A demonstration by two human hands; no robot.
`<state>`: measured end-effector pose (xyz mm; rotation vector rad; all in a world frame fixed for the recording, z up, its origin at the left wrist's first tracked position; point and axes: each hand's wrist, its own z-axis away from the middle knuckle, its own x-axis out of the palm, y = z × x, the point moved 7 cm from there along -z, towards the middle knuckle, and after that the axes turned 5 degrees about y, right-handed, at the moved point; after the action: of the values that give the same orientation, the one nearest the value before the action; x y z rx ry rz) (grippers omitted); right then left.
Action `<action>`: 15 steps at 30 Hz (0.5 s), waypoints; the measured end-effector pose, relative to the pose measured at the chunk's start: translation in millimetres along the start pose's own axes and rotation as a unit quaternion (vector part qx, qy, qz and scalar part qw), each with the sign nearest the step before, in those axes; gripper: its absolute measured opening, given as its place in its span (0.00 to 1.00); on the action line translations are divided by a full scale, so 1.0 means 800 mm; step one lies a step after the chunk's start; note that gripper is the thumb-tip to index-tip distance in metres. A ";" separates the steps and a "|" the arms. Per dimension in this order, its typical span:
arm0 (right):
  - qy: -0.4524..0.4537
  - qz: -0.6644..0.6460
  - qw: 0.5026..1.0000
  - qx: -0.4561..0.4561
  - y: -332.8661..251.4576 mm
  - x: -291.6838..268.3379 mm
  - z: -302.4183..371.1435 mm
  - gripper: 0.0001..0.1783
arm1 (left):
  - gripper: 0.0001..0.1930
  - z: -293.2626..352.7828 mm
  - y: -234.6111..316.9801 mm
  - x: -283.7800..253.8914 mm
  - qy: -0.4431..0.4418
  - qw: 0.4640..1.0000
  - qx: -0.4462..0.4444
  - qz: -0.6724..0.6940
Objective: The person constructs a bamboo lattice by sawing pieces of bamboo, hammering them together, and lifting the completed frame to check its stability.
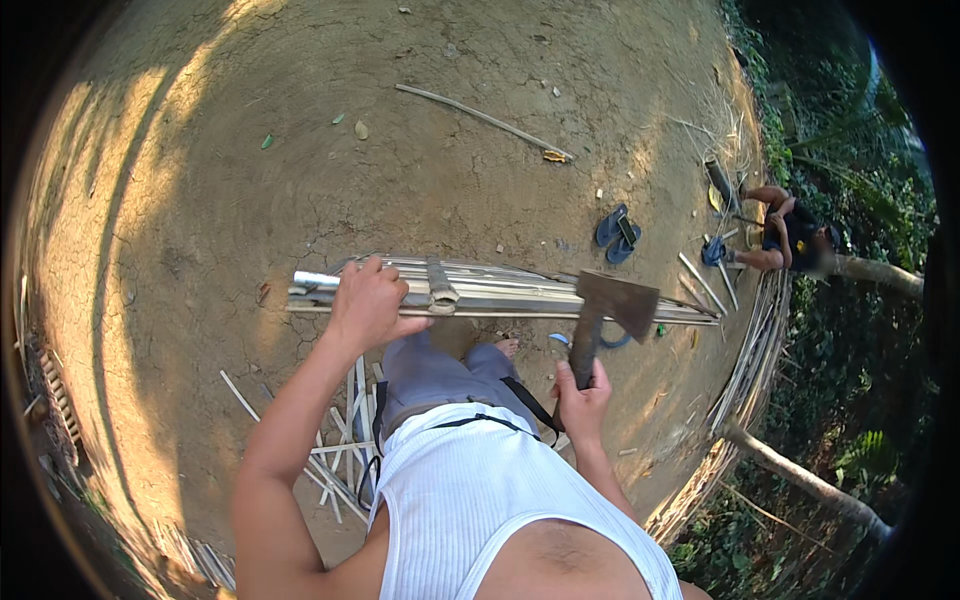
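Observation:
A long bundle of thin bamboo strips (510,293) lies level across the front of my legs, a band (438,278) wrapped round it near its middle. My left hand (368,305) grips the bundle close to its left end, fingers over the top and thumb along the near side. Just left of that hand a shiny pale tube-like end (315,280) sticks out. My right hand (583,400) is closed round the dark handle of a hatchet (618,302). The hatchet's rusty head is up, overlapping the bundle's right part; whether they touch I cannot tell.
Loose split strips (345,450) lie by my legs at left. A long stick (480,120) and a pair of dark sandals (618,235) rest on cracked earth ahead. Another person (790,235) sits at far right, beside plants and a leaning trunk (810,485).

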<state>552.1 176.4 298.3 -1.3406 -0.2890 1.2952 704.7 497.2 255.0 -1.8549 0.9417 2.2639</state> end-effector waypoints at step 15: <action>0.334 -0.505 0.724 0.331 0.247 -0.151 0.030 0.13 | 0.32 0.049 0.007 0.082 -0.305 0.950 -0.047 0.052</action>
<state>390.2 38.0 204.5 -0.7053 0.0002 -0.0919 650.6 490.7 201.3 -1.0129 0.8410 2.7229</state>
